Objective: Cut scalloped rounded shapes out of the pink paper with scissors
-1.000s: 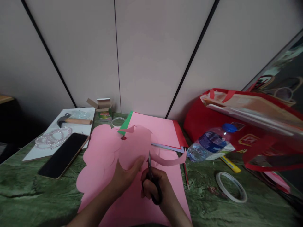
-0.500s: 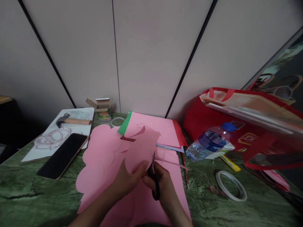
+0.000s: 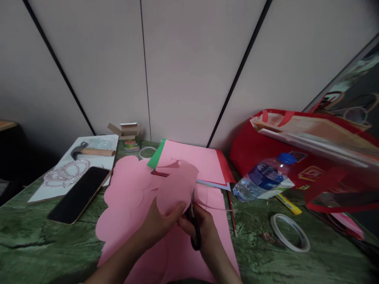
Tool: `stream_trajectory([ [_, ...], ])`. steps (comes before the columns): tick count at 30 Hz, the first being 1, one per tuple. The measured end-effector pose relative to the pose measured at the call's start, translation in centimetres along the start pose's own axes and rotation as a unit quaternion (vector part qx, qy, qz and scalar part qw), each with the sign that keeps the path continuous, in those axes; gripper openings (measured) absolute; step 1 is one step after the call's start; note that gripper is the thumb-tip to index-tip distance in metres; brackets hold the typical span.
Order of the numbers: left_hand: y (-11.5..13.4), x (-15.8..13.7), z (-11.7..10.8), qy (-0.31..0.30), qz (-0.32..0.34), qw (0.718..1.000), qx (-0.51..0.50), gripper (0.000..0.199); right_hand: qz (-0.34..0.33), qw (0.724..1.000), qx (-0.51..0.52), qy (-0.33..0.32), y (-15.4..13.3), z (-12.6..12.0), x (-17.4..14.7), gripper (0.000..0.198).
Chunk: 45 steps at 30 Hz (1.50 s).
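Now further right, held paper, scissors

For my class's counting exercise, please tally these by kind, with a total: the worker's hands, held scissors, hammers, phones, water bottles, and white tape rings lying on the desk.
Hands: 2, left hand and right hand
Held scissors: 1
Hammer: 1
Phone: 1
Water bottle: 1
White tape rings: 2, near ring and far ring
Total: 8

A green table (dark-veined, like marble) carries pink paper at its centre. A white panel lies left; a tape roll, right.
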<state>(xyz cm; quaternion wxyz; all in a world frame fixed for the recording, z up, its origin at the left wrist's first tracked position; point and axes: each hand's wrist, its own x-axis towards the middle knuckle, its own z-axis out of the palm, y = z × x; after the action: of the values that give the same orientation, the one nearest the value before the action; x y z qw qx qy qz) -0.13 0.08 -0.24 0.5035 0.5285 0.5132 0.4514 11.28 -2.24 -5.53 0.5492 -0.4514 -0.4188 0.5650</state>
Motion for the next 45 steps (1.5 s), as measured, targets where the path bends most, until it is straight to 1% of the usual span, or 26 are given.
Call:
stream_trajectory([
  [3,0.4,-0.1,0.2,0.020,-0.003,1.000,-0.012,0.027,0.013,1.000,0.011,-0.002,-0.3,0.2,0.0,0.027],
  [7,0.7,0.0,0.1,0.015,-0.018,1.000,0.001,0.018,0.016,0.999,0.018,0.021,-0.8,0.5,-0.2,0.028],
  [9,0.6,0.0,0.0,0.018,-0.022,1.000,0.002,0.014,0.014,1.000,0.012,0.019,-1.2,0.7,-0.3,0.027],
  [13,0.6,0.1,-0.1,0.010,-0.014,1.000,-0.015,0.011,0.017,1.000,0.001,0.012,-1.8,0.9,-0.3,0.026],
  [17,0.8,0.1,0.0,0.011,-0.015,0.999,-0.029,0.008,0.020,1.000,0.010,0.022,-1.9,0.9,-0.3,0.027],
  [20,1.0,0.0,0.0,-0.006,-0.018,0.999,-0.038,0.010,0.030,0.999,-0.001,0.013,-1.8,0.8,-0.2,0.027],
  [25,1.0,0.0,0.0,0.011,-0.020,0.999,-0.036,0.009,0.023,0.999,0.002,0.024,-1.3,0.7,-0.2,0.026],
  [29,0.9,0.1,0.0,-0.016,-0.031,0.999,-0.018,0.015,0.017,1.000,0.022,0.010,-1.0,0.6,-0.3,0.026],
  [34,0.7,0.2,-0.1,-0.035,-0.016,0.999,-0.031,0.017,0.013,1.000,0.015,0.020,-1.1,0.7,-0.3,0.028],
  [38,0.9,0.2,-0.2,-0.021,-0.015,0.999,-0.029,0.014,0.034,0.999,0.010,0.022,-1.4,0.7,-0.3,0.028],
  [42,0.8,0.4,-0.3,-0.046,0.004,0.999,-0.027,0.019,0.048,0.998,0.006,0.032,-1.6,0.8,-0.2,0.025],
  [45,0.3,0.6,-0.6,-0.050,0.017,0.998,-0.022,0.019,0.061,0.997,-0.002,0.041,-1.7,0.9,-0.2,0.021],
])
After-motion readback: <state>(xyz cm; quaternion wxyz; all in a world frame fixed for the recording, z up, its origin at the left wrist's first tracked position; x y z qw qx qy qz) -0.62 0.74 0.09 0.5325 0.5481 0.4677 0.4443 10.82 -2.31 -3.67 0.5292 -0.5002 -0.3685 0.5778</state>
